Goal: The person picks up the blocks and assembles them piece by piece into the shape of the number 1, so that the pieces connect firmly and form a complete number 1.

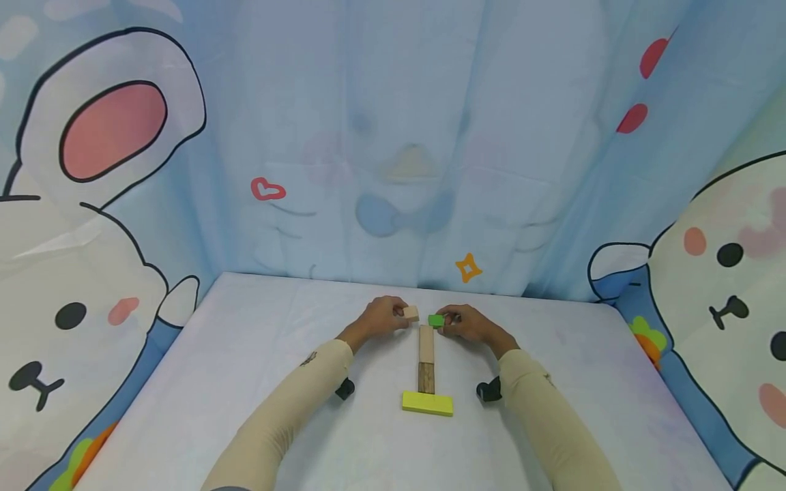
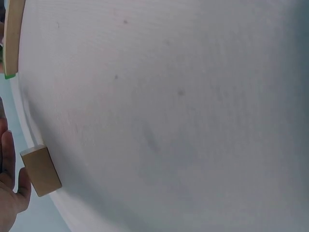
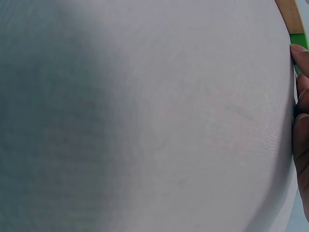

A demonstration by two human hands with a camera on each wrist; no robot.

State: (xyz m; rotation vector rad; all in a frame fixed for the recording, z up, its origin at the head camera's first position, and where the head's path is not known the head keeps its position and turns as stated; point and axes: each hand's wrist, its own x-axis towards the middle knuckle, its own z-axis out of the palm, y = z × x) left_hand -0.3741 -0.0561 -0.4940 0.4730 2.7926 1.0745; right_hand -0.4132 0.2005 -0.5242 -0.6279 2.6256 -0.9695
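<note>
Left hand (image 1: 383, 316): grip narrow, thumb and fingers pinching a small tan block (image 1: 411, 313) by its left end, near the far end of a row of blocks but apart from it; cannot tell whether its underside touches the table (image 1: 344, 436). Right hand (image 1: 469, 322): grip likewise narrow, holding a green block (image 1: 437, 320) at that far end, where it appears to meet the pale block (image 1: 426, 344). Nearer the person, the brown block (image 1: 426, 378) continues the row and the yellow block (image 1: 427, 403) lies crosswise at its foot. Handling, judged by look: both held pieces seem to be wood, light, stiff and not fragile; flat faces should give fair friction, though paint may make the green one slicker. Best hold: fingertips on opposite side faces, low force, leaving the face toward the row free; a hard squeeze could twist so small a piece.
</note>
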